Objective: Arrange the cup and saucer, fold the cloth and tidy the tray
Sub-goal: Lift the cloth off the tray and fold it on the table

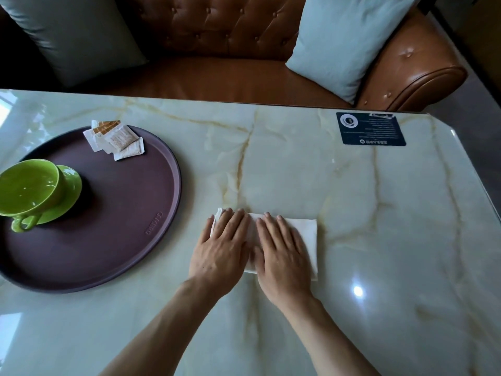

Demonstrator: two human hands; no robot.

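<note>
A white cloth (306, 234), folded into a rectangle, lies on the marble table near the middle. My left hand (221, 248) presses flat on its left part and my right hand (283, 251) lies flat on its middle, fingers together. A round dark purple tray (130, 218) sits at the left. On it a green cup (29, 188) stands on a green saucer (70, 185), handle toward me. Several white sachets (116, 139) lie piled at the tray's far rim.
The marble table (379, 213) has a dark blue card (370, 128) at its far right and a cut corner beyond it. Behind the table stands a brown leather sofa (230, 36) with a pale blue cushion (347, 42) and a grey cushion (70, 33).
</note>
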